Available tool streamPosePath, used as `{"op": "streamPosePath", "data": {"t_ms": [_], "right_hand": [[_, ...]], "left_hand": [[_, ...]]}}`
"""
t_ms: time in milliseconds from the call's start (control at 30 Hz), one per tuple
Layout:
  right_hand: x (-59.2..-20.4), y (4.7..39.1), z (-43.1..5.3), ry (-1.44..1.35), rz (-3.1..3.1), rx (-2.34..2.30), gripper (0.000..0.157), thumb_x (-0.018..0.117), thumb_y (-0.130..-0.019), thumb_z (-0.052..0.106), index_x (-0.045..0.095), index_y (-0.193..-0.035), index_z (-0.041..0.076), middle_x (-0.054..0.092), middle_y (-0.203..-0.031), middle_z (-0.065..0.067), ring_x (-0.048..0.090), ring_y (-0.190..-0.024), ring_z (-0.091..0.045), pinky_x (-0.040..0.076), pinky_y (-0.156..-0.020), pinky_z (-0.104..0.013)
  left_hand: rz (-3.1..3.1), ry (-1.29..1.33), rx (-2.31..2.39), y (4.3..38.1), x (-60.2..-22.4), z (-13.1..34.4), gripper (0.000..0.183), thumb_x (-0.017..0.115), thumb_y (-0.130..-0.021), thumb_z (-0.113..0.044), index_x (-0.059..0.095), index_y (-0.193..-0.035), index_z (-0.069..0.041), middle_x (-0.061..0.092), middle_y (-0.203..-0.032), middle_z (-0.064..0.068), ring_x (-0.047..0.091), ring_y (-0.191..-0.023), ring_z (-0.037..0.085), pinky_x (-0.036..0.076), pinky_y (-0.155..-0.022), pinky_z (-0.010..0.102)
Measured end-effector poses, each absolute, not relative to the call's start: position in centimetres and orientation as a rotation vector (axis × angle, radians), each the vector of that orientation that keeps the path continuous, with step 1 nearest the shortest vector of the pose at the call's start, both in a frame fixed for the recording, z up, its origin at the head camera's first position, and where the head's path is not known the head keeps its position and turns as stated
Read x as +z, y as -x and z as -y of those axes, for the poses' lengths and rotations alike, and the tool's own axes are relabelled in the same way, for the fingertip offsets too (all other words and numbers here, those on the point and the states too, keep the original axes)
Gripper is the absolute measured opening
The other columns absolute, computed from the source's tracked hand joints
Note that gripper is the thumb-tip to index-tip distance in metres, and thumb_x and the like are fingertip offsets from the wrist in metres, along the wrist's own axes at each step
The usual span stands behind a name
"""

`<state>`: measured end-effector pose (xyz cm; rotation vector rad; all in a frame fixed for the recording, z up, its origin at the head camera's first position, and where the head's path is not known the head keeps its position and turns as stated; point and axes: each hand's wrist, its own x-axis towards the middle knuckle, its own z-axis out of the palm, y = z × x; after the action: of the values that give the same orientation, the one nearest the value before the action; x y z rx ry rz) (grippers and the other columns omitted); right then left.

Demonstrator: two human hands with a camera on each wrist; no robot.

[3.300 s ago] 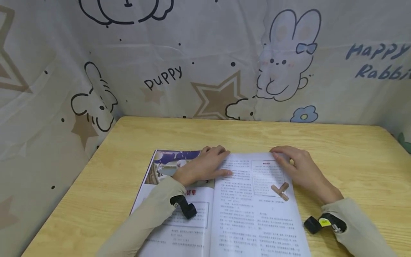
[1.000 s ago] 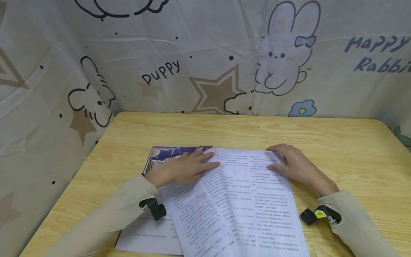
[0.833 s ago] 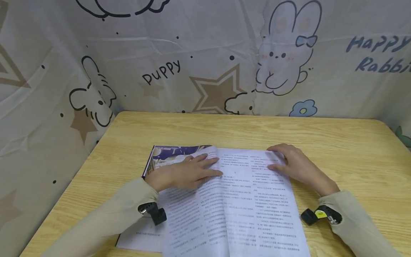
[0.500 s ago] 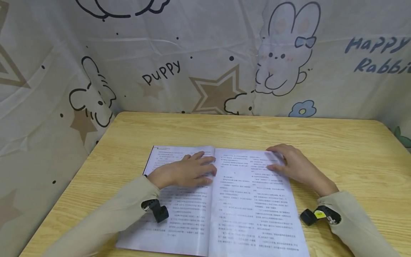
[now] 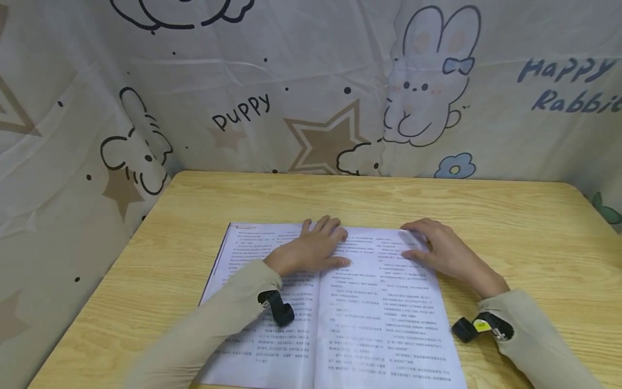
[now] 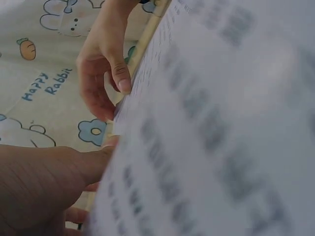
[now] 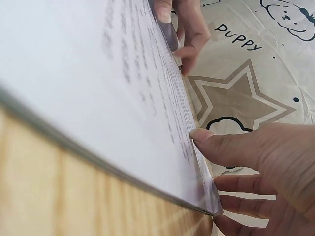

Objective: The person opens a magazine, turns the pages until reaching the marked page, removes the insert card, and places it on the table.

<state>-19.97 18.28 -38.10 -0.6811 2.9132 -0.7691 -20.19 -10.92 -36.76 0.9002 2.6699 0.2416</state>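
A magazine [image 5: 291, 346] lies open on the table, both facing pages filled with printed text. My left hand [image 5: 311, 251] rests across the upper middle of the spread, near the spine, its fingers spread toward the top edge and its thumb over the right page. At the upper right corner, my right hand [image 5: 439, 248] pinches the page edge. Seen from the right wrist, the thumb [image 7: 216, 145] is on the paper while the fingers [image 7: 246, 204] are beyond and around the corner. The left wrist view shows the page large and blurred.
The magazine sits on a light wooden table [image 5: 525, 237]. Behind and to the left hangs a printed cloth [image 5: 218, 70] with cartoon animals and stars. Each wrist bears a black camera strap.
The page with the picture has been covered by a leaf turned over from right to left. My left hand smoothed it, then moved right and up to the spine. My right hand stays at the corner.
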Motion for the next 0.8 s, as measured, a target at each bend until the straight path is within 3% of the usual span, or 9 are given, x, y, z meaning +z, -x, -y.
{"op": "streamPosePath", "data": {"t_ms": [133,367,800], "right_hand": [[-38.1,20.0,-18.1,0.689,-2.915,-0.77,0.051,0.076,-0.083,0.017,0.058,-0.128,0.003,0.056,-0.13,-0.019,0.05,-0.123,-0.039,0.039,-0.102,-0.056],[-38.1,19.9,-18.0,0.697,-2.935,-0.744,0.051,0.077,-0.082,0.016,0.058,-0.128,0.003,0.057,-0.127,-0.019,0.052,-0.12,-0.038,0.041,-0.1,-0.055],[-37.8,19.4,-17.8,0.684,-2.987,-0.623,0.051,0.076,-0.084,0.019,0.057,-0.129,0.004,0.057,-0.129,-0.019,0.051,-0.122,-0.04,0.04,-0.102,-0.056]], "left_hand": [[-2.665,-0.879,0.321,20.4,-38.0,10.7,0.068,0.047,-0.094,-0.056,0.028,-0.148,-0.02,0.01,-0.161,0.013,0.004,-0.149,0.031,-0.003,-0.115,0.06],[-2.671,-0.899,0.397,20.2,-39.0,11.3,0.072,0.044,-0.095,-0.059,0.023,-0.153,-0.022,0.006,-0.162,0.009,0.001,-0.149,0.029,-0.007,-0.115,0.058],[-2.749,-0.949,0.374,20.0,-38.4,11.3,0.076,0.05,-0.091,-0.061,0.03,-0.151,-0.017,0.022,-0.159,0.007,0.015,-0.148,0.027,0.001,-0.116,0.059]]}}
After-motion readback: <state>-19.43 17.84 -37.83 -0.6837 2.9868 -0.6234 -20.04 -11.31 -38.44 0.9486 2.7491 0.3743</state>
